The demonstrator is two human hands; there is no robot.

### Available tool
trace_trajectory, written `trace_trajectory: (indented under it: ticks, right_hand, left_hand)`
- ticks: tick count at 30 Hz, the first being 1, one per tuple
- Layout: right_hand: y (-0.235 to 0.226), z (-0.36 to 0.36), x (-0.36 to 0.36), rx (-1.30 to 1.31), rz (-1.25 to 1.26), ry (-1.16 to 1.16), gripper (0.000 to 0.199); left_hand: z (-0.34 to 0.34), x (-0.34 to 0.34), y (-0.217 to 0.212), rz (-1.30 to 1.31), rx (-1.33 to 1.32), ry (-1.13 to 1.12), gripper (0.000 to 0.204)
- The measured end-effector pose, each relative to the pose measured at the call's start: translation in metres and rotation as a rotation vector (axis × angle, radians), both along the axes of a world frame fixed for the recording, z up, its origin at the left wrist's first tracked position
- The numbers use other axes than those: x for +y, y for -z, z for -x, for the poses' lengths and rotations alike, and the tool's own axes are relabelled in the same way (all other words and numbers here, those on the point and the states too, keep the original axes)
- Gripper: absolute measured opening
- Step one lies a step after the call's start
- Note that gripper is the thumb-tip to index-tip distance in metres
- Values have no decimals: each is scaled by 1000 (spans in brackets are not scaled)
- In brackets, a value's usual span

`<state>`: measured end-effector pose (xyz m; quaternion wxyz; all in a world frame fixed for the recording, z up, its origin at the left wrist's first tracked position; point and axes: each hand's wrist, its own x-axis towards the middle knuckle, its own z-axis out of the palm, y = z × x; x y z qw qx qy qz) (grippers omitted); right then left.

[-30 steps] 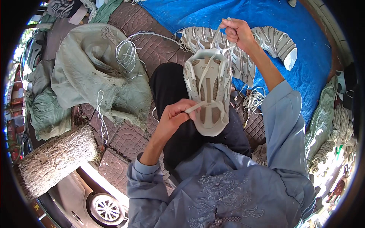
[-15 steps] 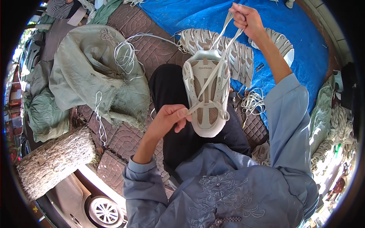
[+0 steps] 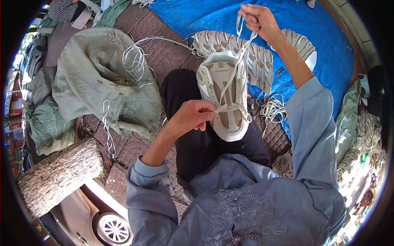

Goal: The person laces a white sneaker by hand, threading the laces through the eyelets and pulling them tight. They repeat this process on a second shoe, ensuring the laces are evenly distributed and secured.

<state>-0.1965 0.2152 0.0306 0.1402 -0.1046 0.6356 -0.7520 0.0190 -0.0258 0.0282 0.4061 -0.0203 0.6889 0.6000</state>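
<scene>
Spreading across the top of the view, a blue tarp [image 3: 324, 45] covers the ground, with a row of pale shoe uppers [image 3: 254, 57] laid flat on it. To the left a large grey-green sack [image 3: 94, 82] lies crumpled on the brick paving [image 3: 164, 57], a tangle of white laces [image 3: 133, 61] resting on its upper edge. Lower left, a rough log stump [image 3: 59, 176] stands beside the sack, and below it the roof and wheel of a car [image 3: 102, 221] show. A smaller bundle of white laces [image 3: 273, 110] lies on the paving just right of the person's dark trouser leg [image 3: 197, 143].

A white and beige shoe [image 3: 225, 98] rests on that leg, toe toward the person, tongue end pointing away. The right hand [image 3: 260, 20] is raised above the tarp, well past the shoe's far end, its fingers closed together around both ends of a flat white shoelace [image 3: 236, 69], which runs taut down to the eyelets. The left hand [image 3: 193, 117] lies against the shoe's left side near the toe, thumb and forefinger pinching the lace where it crosses the lowest eyelets, the other fingers curled under
</scene>
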Motion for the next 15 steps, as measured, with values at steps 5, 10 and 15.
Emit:
trace_trajectory:
  ticks: [5, 10, 15]
  right_hand:
    - [1, 0, 9, -12, -32, 8, 27]
    - [-7, 0, 13, -123, 128, 144, 22]
    - [-9, -2, 10, -136, 82, 168, 24]
  left_hand:
    - [-4, -2, 0, -126, 302, 67, 7]
    - [-4, -18, -19, -52, 431, 194, 10]
    - [-13, -15, -12, 552, 1038, 179, 11]
